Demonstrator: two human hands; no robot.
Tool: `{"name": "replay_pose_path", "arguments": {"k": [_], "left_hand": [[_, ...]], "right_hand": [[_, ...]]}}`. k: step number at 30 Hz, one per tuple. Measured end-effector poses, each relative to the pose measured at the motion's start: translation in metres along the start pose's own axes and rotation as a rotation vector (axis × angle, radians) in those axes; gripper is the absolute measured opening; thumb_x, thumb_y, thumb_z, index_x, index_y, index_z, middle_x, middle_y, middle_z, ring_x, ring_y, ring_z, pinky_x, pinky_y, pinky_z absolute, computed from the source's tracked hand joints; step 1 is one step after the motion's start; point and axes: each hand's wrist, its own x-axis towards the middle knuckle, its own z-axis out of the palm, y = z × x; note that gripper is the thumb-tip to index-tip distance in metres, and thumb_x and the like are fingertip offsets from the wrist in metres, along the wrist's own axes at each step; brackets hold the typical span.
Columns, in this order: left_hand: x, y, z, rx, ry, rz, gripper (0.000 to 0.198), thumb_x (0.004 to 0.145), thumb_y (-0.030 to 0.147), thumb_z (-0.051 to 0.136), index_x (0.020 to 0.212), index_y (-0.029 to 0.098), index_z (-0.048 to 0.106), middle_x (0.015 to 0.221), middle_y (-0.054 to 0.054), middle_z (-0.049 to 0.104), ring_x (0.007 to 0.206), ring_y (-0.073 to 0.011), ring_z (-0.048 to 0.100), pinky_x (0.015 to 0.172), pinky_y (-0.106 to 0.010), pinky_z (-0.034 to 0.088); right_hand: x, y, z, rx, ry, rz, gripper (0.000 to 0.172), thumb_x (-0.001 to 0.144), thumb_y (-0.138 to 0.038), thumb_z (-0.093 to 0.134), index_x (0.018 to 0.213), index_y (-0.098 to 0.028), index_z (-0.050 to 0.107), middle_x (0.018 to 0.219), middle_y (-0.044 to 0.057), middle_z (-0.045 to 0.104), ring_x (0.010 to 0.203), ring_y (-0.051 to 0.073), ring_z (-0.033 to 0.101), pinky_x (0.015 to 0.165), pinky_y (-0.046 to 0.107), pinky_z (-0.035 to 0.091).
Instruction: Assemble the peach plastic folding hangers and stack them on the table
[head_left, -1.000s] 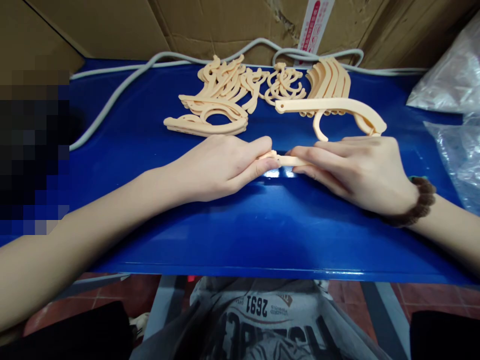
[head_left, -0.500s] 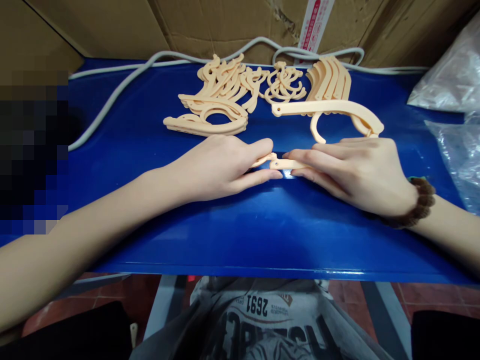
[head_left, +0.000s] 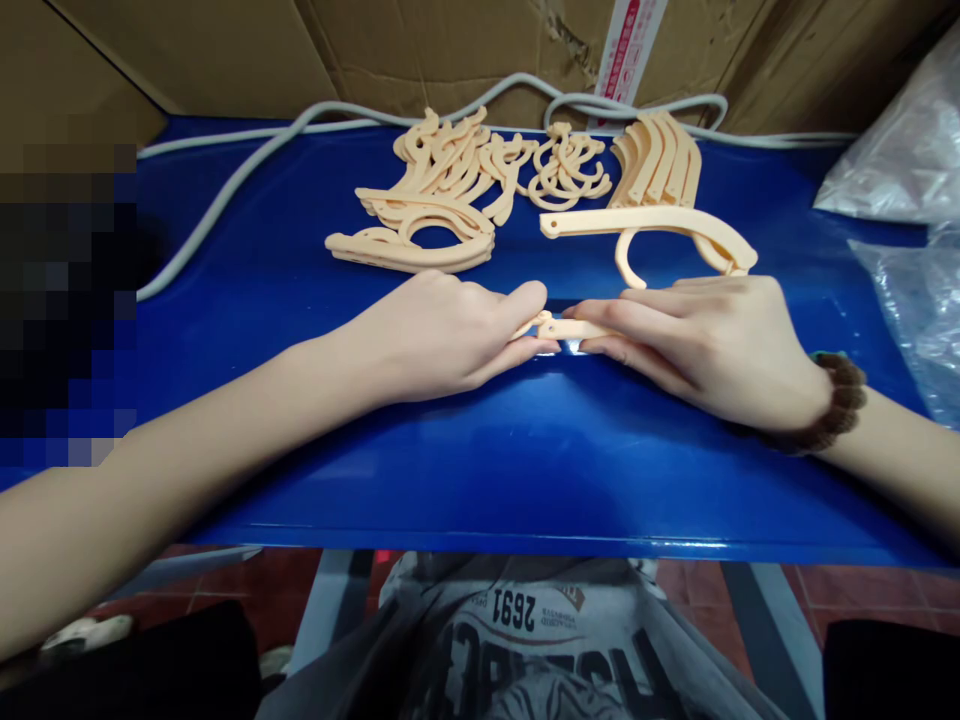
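My left hand [head_left: 457, 335] is closed, pinching a small curved cream plastic hanger piece [head_left: 531, 324] between thumb and fingers. My right hand [head_left: 697, 345] grips a cream hanger arm [head_left: 574, 329] with a hole near its left end. The two pieces meet between my fingertips; whether they are joined cannot be made out. Much of both is hidden by my fingers. Just behind my right hand, a long curved hanger arm [head_left: 645, 220] lies with a hook [head_left: 626, 262] below it.
Folded hangers [head_left: 412, 250] lie on the blue table [head_left: 480, 450] at left. Behind are piles of curved hanger pieces [head_left: 442, 155], hooks [head_left: 566, 170] and stacked arms [head_left: 656, 160]. A grey cable [head_left: 247, 180] runs along the back. Clear plastic bags [head_left: 892, 160] rest at right.
My right hand and the hanger arm in it have shifted slightly left. The long arm behind it has also slid a little left and nearer to me. My left hand has barely moved.
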Motion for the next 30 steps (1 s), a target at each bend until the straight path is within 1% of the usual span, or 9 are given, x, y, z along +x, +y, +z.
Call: {"name": "replay_pose_path", "arguments": {"k": [5, 10, 13, 15, 18, 22, 25, 27, 30], "left_hand": [[-0.0005, 0.0035, 0.0005, 0.076, 0.006, 0.022, 0.031, 0.112, 0.035, 0.043, 0.113, 0.013, 0.065, 0.065, -0.004, 0.065, 0.046, -0.0201, 0.054, 0.047, -0.032, 0.018], [-0.0021, 0.0001, 0.0038, 0.114, 0.087, 0.095, 0.039, 0.114, 0.036, 0.035, 0.111, 0.013, 0.067, 0.068, -0.008, 0.068, 0.047, -0.0207, 0.057, 0.045, -0.033, 0.016], [-0.0029, -0.0016, 0.0039, 0.162, 0.094, 0.113, 0.045, 0.115, 0.037, 0.029, 0.110, 0.013, 0.067, 0.067, -0.008, 0.067, 0.050, -0.0210, 0.059, 0.045, -0.032, 0.018], [-0.0034, -0.0020, 0.0038, 0.195, 0.095, 0.123, 0.045, 0.115, 0.035, 0.027, 0.109, 0.014, 0.066, 0.067, -0.007, 0.066, 0.050, -0.0204, 0.060, 0.045, -0.031, 0.017], [-0.0044, -0.0023, 0.0046, 0.231, 0.143, 0.152, 0.044, 0.114, 0.032, 0.026, 0.106, 0.014, 0.065, 0.066, -0.007, 0.065, 0.049, -0.0209, 0.059, 0.044, -0.032, 0.015], [-0.0051, -0.0025, 0.0058, 0.262, 0.209, 0.193, 0.044, 0.113, 0.031, 0.028, 0.100, 0.014, 0.066, 0.067, -0.008, 0.066, 0.048, -0.0219, 0.059, 0.044, -0.032, 0.017], [-0.0048, -0.0022, 0.0052, 0.282, 0.224, 0.208, 0.044, 0.114, 0.033, 0.030, 0.099, 0.014, 0.066, 0.069, -0.009, 0.067, 0.049, -0.0219, 0.060, 0.044, -0.033, 0.020], [-0.0046, -0.0017, 0.0048, 0.302, 0.232, 0.207, 0.045, 0.114, 0.035, 0.030, 0.098, 0.014, 0.066, 0.069, -0.009, 0.067, 0.050, -0.0222, 0.061, 0.043, -0.033, 0.021], [-0.0048, -0.0013, 0.0044, 0.319, 0.257, 0.209, 0.046, 0.114, 0.036, 0.029, 0.095, 0.016, 0.066, 0.067, -0.007, 0.066, 0.051, -0.0218, 0.063, 0.043, -0.033, 0.022]], "right_hand": [[-0.0009, 0.0004, 0.0000, 0.032, 0.000, -0.004, 0.041, 0.117, -0.041, 0.041, 0.125, -0.022, 0.077, 0.101, 0.003, 0.084, 0.082, 0.020, 0.076, 0.064, 0.035, 0.039], [-0.0007, 0.0028, 0.0016, 0.074, 0.012, -0.025, 0.043, 0.116, -0.043, 0.042, 0.121, -0.020, 0.077, 0.102, 0.005, 0.084, 0.079, 0.019, 0.076, 0.062, 0.033, 0.038], [-0.0002, 0.0046, 0.0029, 0.125, -0.029, -0.016, 0.046, 0.117, -0.046, 0.040, 0.125, -0.020, 0.077, 0.096, 0.006, 0.083, 0.080, 0.019, 0.075, 0.064, 0.031, 0.039], [0.0003, 0.0057, 0.0033, 0.168, -0.054, 0.001, 0.049, 0.117, -0.048, 0.037, 0.128, -0.021, 0.076, 0.095, 0.006, 0.083, 0.082, 0.020, 0.075, 0.066, 0.030, 0.040], [0.0018, 0.0069, 0.0026, 0.263, -0.087, 0.024, 0.049, 0.116, -0.049, 0.038, 0.131, -0.021, 0.076, 0.097, 0.007, 0.083, 0.082, 0.021, 0.075, 0.069, 0.030, 0.041], [0.0048, 0.0083, 0.0001, 0.416, -0.164, 0.049, 0.046, 0.116, -0.046, 0.041, 0.130, -0.020, 0.077, 0.099, 0.006, 0.082, 0.078, 0.020, 0.072, 0.070, 0.030, 0.042], [0.0061, 0.0089, -0.0010, 0.501, -0.195, 0.056, 0.045, 0.115, -0.046, 0.044, 0.130, -0.020, 0.077, 0.102, 0.006, 0.082, 0.082, 0.020, 0.072, 0.075, 0.030, 0.044], [0.0062, 0.0085, -0.0013, 0.517, -0.207, 0.059, 0.044, 0.115, -0.047, 0.044, 0.129, -0.021, 0.077, 0.103, 0.006, 0.082, 0.084, 0.020, 0.073, 0.077, 0.029, 0.045], [0.0051, 0.0065, -0.0014, 0.442, -0.182, 0.053, 0.046, 0.115, -0.047, 0.042, 0.128, -0.020, 0.077, 0.098, 0.006, 0.082, 0.080, 0.020, 0.072, 0.072, 0.029, 0.043]]}}
